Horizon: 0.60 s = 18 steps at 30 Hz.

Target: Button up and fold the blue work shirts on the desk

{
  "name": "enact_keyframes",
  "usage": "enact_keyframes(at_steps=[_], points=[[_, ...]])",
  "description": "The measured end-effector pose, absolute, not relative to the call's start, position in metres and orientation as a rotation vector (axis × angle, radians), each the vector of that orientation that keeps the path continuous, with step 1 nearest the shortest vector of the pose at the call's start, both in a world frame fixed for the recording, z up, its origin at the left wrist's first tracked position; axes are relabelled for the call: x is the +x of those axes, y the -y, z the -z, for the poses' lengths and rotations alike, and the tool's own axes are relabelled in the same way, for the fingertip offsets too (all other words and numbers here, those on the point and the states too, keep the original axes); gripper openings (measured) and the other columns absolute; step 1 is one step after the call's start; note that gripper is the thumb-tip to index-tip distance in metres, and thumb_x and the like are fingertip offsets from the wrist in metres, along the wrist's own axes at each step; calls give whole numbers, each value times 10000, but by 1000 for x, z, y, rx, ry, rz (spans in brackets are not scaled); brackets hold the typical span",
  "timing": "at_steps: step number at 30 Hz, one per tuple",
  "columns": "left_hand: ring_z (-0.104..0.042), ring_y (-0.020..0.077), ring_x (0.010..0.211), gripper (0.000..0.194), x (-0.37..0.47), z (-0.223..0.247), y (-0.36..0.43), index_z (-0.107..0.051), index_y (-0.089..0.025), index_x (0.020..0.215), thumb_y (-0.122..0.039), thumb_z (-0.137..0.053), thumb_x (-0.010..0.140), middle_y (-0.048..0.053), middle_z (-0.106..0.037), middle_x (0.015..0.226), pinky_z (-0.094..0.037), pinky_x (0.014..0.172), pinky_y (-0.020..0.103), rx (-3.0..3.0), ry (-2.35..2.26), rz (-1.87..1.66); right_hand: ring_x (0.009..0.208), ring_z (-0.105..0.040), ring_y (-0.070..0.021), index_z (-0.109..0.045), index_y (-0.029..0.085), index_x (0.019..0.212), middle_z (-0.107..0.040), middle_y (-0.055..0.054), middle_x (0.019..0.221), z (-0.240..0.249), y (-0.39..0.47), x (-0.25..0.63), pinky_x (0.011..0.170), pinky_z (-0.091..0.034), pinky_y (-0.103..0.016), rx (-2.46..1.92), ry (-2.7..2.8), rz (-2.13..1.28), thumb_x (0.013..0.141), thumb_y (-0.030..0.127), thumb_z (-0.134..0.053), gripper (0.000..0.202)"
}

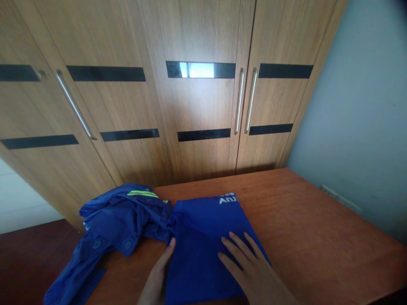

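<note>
Left hand: I see it flat, fingers straight, at the folded cloth's left edge.
Right hand: spread flat on it.
Crumpled part: perhaps a jacket, on the surface.

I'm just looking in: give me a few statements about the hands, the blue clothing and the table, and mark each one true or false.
1. The right hand lies flat on the folded part of the blue garment. True.
2. The left hand is lifting the garment into the air. False: it rests at the fold's left edge, on the wooden table.
3. The bunched part shows a yellow-green stripe. True.
4. The wardrobe doors behind the table stand open. False: they are shut.
</note>
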<state>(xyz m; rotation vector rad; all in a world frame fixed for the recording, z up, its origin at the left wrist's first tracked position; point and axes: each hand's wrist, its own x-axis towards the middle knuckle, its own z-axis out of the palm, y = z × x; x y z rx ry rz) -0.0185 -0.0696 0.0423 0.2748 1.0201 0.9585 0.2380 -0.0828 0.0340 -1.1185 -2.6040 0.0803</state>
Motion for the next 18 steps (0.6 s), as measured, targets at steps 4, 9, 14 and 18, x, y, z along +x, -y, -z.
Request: enact_keyframes(at_steps=[4, 9, 14, 18], points=[[-696, 291, 933, 690, -14, -42, 65, -461, -171, 1324, -234, -752, 702, 132, -718, 1071, -534, 877, 429, 364, -1132, -993, 1365, -283, -357, -299, 305, 1451, -247, -60, 1528, -6, 96, 264, 1087, -283, -564, -1366, 2432, 55, 715, 212, -626, 811], [-700, 283, 920, 666, -14, -47, 61, -454, -205, 1326, -171, -718, 715, 109, -727, 1051, -548, 843, 432, 430, -1130, -1083, 1351, -338, -279, -163, 290, 1484, -258, -46, 1528, 39, 108, 271, 1044, -411, -432, -1613, 2084, 67, 741, 104, -486, 831], [-703, 287, 910, 675, -14, -58, 59, -481, -232, 1310, -156, -735, 689, 93, -729, 1052, -541, 853, 441, 436, -1089, -1088, 1313, -408, -241, -83, 307, 1491, -325, -39, 1491, 58, 103, 266, 1000, -473, -377, -1725, 1861, 1, 766, 80, -420, 831], [-695, 292, 935, 681, -17, -50, 62, -495, -219, 1300, -176, -743, 668, 96, -731, 1048, -530, 868, 445, 416, -1078, -1088, 1281, -452, -239, -72, 359, 1490, -356, -1, 1483, 61, 99, 270, 998, -473, -389, -1715, 1943, 98, 738, 1, -371, 885]])
